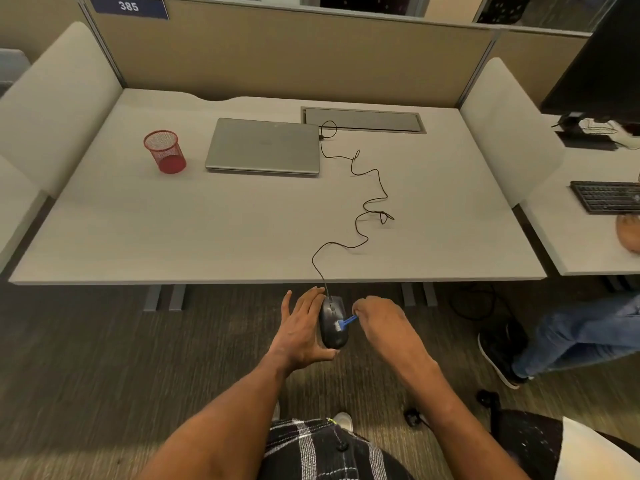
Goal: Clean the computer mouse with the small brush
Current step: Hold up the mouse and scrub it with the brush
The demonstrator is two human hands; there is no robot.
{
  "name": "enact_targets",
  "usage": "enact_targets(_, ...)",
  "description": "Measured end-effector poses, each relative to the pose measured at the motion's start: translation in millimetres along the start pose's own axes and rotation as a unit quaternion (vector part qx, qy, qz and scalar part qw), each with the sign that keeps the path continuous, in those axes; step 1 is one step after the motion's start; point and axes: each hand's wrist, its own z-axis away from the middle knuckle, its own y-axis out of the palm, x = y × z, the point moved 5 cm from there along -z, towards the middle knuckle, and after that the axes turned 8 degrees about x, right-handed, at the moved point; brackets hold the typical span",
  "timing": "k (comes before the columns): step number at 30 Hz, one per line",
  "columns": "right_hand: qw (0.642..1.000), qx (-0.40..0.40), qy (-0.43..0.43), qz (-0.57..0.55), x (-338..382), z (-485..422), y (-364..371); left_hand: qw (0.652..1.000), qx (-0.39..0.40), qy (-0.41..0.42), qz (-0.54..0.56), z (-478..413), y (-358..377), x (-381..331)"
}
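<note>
A black wired computer mouse [331,332] is held in the air in front of the desk's near edge, above the carpet. My left hand [300,330] cups it from the left and below, thumb under its rear. My right hand [381,322] pinches a small blue brush [347,321] whose white bristles touch the mouse's right side. The mouse's thin black cable [367,201] snakes back across the desk to a closed grey laptop [262,146].
A red mesh pen cup [165,151] stands left of the laptop on the grey desk [173,230]. A cable hatch [363,120] lies at the back. Another person's leg and shoe [540,344] are at the right, beside a neighbouring desk with a black keyboard [606,196].
</note>
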Motion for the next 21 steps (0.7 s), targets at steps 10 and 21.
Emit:
enact_targets(10, 0.998, -0.059, -0.009, -0.002, -1, 6, -2, 1.0, 0.001, -0.005, 0.001, 0, 0, -1)
enact_targets(21, 1.0, 0.028, -0.004, -0.002, -5, 16, -6, 1.0, 0.004, -0.009, -0.002, 3, 1, 1)
